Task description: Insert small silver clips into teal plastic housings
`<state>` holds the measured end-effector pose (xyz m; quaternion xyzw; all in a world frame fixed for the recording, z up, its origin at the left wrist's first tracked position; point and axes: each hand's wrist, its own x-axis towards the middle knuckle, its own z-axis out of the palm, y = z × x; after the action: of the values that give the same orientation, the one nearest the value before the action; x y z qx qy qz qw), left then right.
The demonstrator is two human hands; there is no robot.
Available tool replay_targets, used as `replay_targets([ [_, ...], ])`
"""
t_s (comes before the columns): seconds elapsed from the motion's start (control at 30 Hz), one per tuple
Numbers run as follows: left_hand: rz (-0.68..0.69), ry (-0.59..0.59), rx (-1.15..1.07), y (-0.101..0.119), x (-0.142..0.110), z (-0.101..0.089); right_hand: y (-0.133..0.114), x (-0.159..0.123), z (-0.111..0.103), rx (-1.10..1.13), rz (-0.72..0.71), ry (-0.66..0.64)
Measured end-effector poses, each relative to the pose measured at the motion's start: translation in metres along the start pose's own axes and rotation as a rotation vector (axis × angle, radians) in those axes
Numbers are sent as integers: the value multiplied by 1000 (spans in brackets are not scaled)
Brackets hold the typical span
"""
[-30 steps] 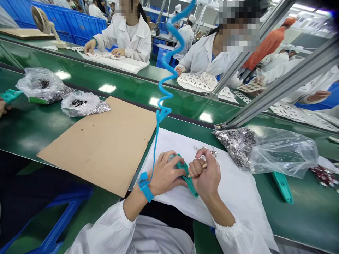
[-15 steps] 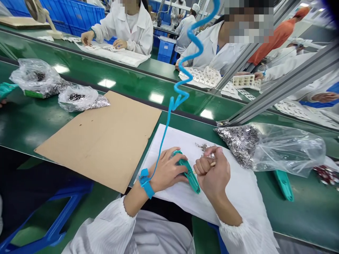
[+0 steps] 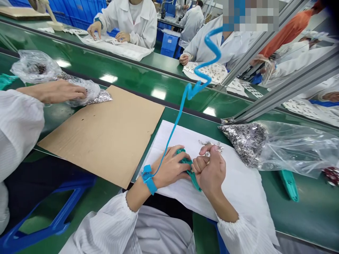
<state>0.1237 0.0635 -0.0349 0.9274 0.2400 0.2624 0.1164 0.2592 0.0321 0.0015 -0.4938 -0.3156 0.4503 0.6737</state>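
Note:
My left hand (image 3: 171,167) is closed around a long teal plastic housing (image 3: 196,184), pressing it onto the white sheet (image 3: 241,194). A blue wrist strap (image 3: 149,180) with a coiled cord circles that wrist. My right hand (image 3: 213,171) is curled into a fist, its fingers against the housing's right side; whatever they pinch is too small and covered to name. Just beyond the right hand lies a small heap of loose silvery metal pieces (image 3: 219,147) on the sheet, partly hidden by the fingers.
To the right lie a clear bag (image 3: 245,143) of metal pieces and another teal housing (image 3: 290,185). Brown cardboard (image 3: 106,137) covers the bench on the left. A co-worker's hand (image 3: 59,91) reaches over a plastic bag (image 3: 92,90). A metal post (image 3: 278,81) slants across at right.
My right hand has moved left onto the teal housing. A co-worker's arm has come in from the left over the bag of metal pieces. The view has shifted slightly.

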Motion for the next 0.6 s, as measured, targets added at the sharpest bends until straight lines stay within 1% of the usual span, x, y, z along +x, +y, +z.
replay_targets([
  [0.17,31,17,77,0,2,3,1,-2,1,-81,-34,-44],
  [0.4,40,1,112,0,2,2,9,-5,0,-97,-55,-47],
  [0.5,14,4,77,0,1,1,13,-6,-1,-98,-28,-55],
  [0.6,2,-11,0,-1,1,-1,6,-6,1,-53,-6,-66],
])
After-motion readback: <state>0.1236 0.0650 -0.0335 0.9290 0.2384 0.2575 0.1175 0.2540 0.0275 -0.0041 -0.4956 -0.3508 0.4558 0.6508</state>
